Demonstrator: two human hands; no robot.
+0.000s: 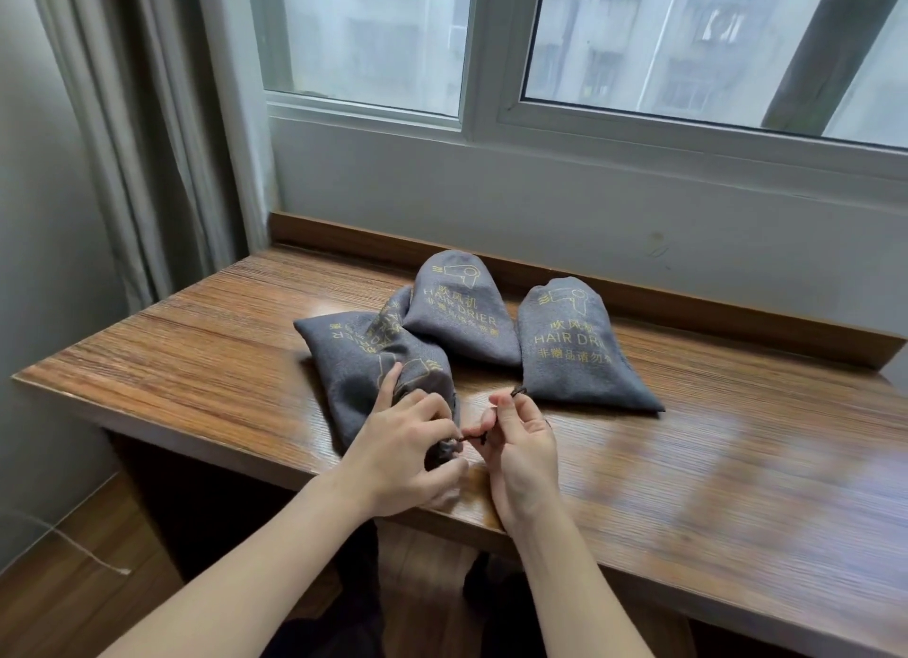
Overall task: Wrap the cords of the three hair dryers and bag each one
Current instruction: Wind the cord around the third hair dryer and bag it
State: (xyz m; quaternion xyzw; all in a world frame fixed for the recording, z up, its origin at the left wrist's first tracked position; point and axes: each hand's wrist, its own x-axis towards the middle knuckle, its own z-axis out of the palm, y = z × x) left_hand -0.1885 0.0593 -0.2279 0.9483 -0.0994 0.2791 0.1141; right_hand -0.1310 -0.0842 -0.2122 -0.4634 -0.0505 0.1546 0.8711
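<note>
Three grey drawstring bags lie on the wooden desk point(688, 485) under the window point(638, 68), each printed in yellow with a dryer pictogram, Chinese characters and "HAIR DRIER". All three look filled; no hair dryer or power cord shows outside a bag.

Near bag point(354, 362) — lies on its side at the desk's front left, gathered mouth toward the person at the front edge. Its far end leans against the middle bag point(454, 308).

Middle bag — farthest back, close to the raised wooden lip along the wall, rounded closed end pointing away. Just beside it, slightly apart, is the right bag point(575, 348), same orientation, wide bottom edge toward the desk's middle.

Left hand point(408, 461): fingers curled over the near bag's bunched mouth, thumb and fingertips pinching the dark drawstring point(474, 440) where it leaves the fabric. Index finger stretched forward along the bag.

Right hand point(521, 456): palm turned inward, fingers curled and together, pinching the same drawstring; the cord runs short and taut between the two hands, and a knotted end sticks up past the right fingertips, near the right bag's corner.

Grey curtain point(147, 141) hangs at left. Both forearms bare.
</note>
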